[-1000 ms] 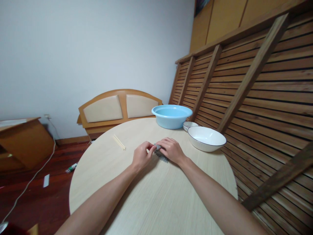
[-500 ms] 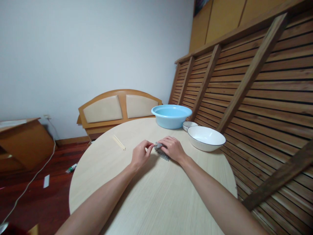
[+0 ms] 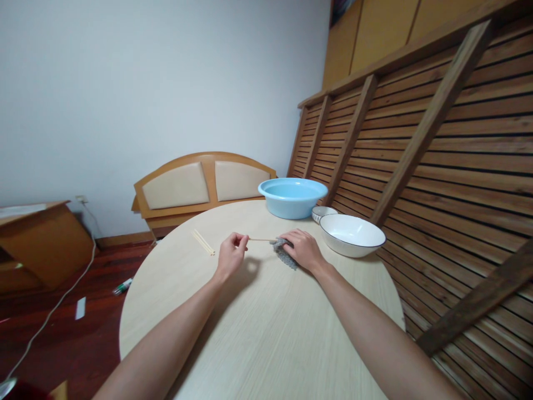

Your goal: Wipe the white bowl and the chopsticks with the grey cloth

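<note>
Between thumb and fingers, my left hand (image 3: 231,253) pinches one end of a thin wooden chopstick (image 3: 261,240), held nearly level above the table. My right hand (image 3: 305,250) is closed on a grey cloth (image 3: 285,259), which is wrapped about the chopstick's other end and hides it. A loose edge of the cloth hangs below my right fingers. To the left of my left hand, several pale chopsticks (image 3: 203,243) lie side by side on the table.
The round light wood table (image 3: 258,344) carries a blue basin (image 3: 291,206) at the back. Beside it stand a small patterned bowl (image 3: 320,213) and a large white bowl with a dark rim (image 3: 353,240). A slatted wooden frame (image 3: 416,183) leans along the right side.
My hands have moved apart: the left went left with the chopstick end, the right slightly right with the cloth. A length of chopstick now shows between them.
</note>
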